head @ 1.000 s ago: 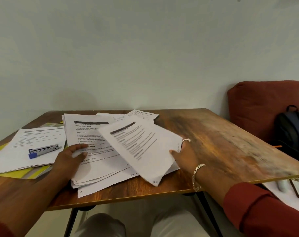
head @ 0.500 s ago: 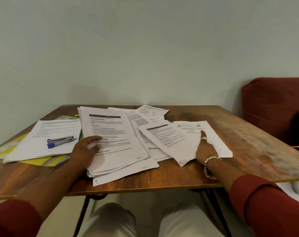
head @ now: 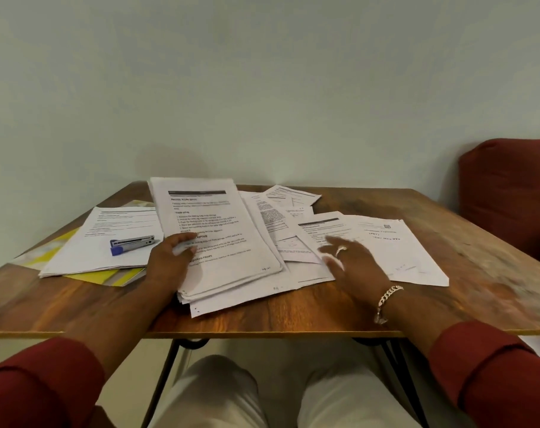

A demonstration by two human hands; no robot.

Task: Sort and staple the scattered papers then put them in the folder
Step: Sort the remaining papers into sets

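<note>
Tabletop: right hand now off sheet

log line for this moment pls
phase: sorting | left hand: flat on main stack | right hand: open over loose sheets | stapler: untouched

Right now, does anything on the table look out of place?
The loose sheets at centre-right lie fanned at mixed angles, unsorted. The stapler sits atop a paper pile that covers the yellow folder.

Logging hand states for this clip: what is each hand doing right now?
Left hand: open, resting flat on the paper stack.
Right hand: open, fingers spread over loose sheets, gripping nothing.
</note>
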